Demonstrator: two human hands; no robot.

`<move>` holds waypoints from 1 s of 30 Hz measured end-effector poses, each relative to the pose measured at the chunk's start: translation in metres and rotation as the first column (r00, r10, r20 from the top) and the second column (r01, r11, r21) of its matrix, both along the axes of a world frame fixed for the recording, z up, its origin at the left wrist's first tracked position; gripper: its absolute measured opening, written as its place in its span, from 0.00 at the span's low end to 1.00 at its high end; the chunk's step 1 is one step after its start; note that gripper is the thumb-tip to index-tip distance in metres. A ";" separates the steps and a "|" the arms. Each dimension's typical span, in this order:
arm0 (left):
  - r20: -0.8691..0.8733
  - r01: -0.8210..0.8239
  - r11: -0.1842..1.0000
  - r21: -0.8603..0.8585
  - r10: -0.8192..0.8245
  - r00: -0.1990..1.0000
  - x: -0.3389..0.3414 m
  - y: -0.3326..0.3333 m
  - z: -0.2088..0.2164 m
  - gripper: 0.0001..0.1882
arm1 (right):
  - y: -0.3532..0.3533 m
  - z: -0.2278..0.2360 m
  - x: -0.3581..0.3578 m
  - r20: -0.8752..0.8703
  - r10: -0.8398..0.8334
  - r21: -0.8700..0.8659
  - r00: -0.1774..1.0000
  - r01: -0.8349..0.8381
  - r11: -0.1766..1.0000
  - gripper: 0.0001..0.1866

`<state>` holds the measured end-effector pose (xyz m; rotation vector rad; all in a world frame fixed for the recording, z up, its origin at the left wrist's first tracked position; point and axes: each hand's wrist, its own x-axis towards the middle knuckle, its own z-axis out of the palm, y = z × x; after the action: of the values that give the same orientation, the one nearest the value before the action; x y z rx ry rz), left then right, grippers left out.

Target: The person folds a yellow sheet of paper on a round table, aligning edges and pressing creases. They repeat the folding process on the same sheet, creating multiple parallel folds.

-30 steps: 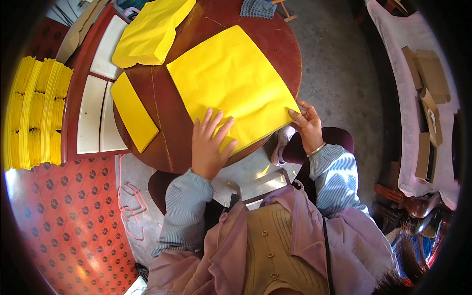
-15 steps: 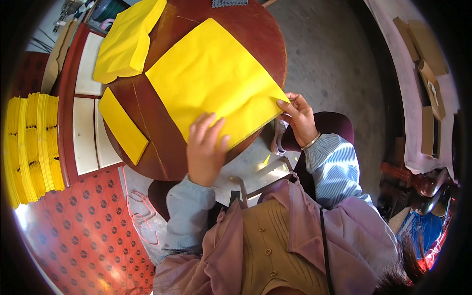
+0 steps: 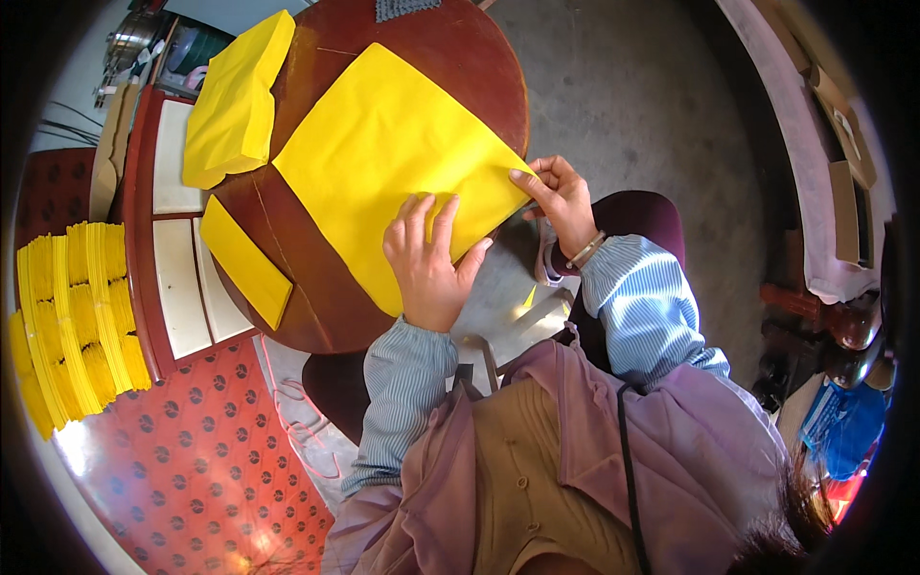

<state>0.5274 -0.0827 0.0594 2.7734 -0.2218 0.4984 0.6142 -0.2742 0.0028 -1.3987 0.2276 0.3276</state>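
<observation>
On round table (image 3: pixel 470 57), right hand (image 3: pixel 565 203) pinches rippled yellow sheet (image 3: pixel 393 144).

Left hand (image 3: pixel 426 273): fingers spread, over the near part of the large yellow sheet (image 3: pixel 388 144)
Right hand (image 3: pixel 565 206): thumb on top of the sheet's right corner (a bangle (image 3: pixel 586 251) circles the wrist)
Round table (image 3: pixel 470 43): red-brown, under the sheet, a narrow yellow piece (image 3: pixel 246 264) and a bulkier yellow stack (image 3: pixel 240 105)
Far left: yellow bundles (image 3: pixel 81 326) piled beside white panels (image 3: pixel 180 283)
Lower left: red covering (image 3: pixel 216 441), dark motifs
</observation>
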 end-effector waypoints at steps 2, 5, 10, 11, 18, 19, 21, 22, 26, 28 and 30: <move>0.002 -0.014 1.000 0.012 0.014 1.000 -0.002 0.000 -0.001 0.31 | 0.001 0.000 0.003 0.020 0.004 -0.075 1.000 -0.002 0.997 0.20; -0.005 -0.049 0.999 0.019 0.049 0.999 -0.010 0.010 -0.004 0.31 | 0.002 -0.001 0.005 0.042 0.001 -0.170 0.999 0.006 0.985 0.21; -0.008 -0.134 0.991 0.021 0.135 0.991 -0.024 0.042 -0.012 0.28 | 0.002 0.000 0.010 0.048 0.032 -0.322 0.998 -0.015 0.947 0.24; -0.019 -0.146 0.989 0.013 0.147 0.989 -0.027 0.045 -0.011 0.26 | 0.002 0.001 0.011 0.049 0.038 -0.345 0.998 -0.018 0.938 0.24; -0.137 -0.036 0.977 -0.211 0.007 0.991 -0.015 0.002 0.005 0.33 | 0.005 0.002 0.003 0.033 -0.002 -0.134 0.999 0.006 0.991 0.23; -0.264 -0.094 0.946 -0.310 0.010 0.965 -0.012 -0.008 0.007 0.35 | 0.005 0.001 0.003 0.019 0.003 -0.099 1.000 -0.002 0.995 0.22; -0.050 0.096 0.995 -0.032 -0.098 0.994 0.003 -0.018 0.007 0.41 | 0.003 -0.001 0.004 -0.009 0.019 -0.032 1.000 -0.019 0.999 0.21; -0.060 0.070 0.997 -0.017 -0.071 0.996 0.007 -0.021 0.007 0.42 | 0.002 -0.001 0.004 -0.006 0.024 0.000 1.000 -0.024 1.000 0.21; -0.298 -0.109 0.993 -0.038 0.093 0.950 0.014 -0.033 -0.001 0.44 | 0.003 0.003 0.005 -0.016 0.020 0.169 1.000 -0.017 0.985 0.20; -0.033 -0.065 0.997 0.043 0.066 0.997 0.014 -0.037 -0.005 0.44 | 0.006 0.008 0.002 -0.020 -0.011 0.244 1.000 0.016 0.970 0.20; 0.018 -0.096 0.994 0.048 0.095 0.995 0.014 -0.041 -0.009 0.44 | 0.010 0.012 0.001 -0.045 -0.009 0.312 0.999 0.023 0.950 0.19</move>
<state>0.5416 -0.1236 0.0504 2.8391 -0.1061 0.5449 0.6152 -0.2645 0.0151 -1.0768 0.2123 0.3642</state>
